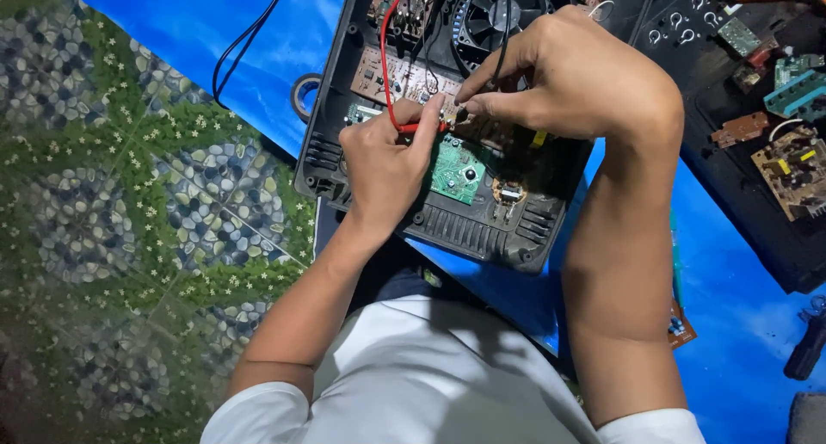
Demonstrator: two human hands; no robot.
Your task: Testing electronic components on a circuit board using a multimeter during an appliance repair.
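With its cover already off, the black appliance housing [482,229] lies open under both hands, fan [502,14] beyond the knuckles. Left hand [387,164] is clamped on a red probe [419,127], tip at the brown circuit board [387,76]; right hand [572,74] pinches a black lead (tip hidden) just beside it. Probing appears underway, reassembly left.

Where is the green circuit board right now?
In the head view, the green board lies inside the open black casing, just right of the left hand and below the fan.
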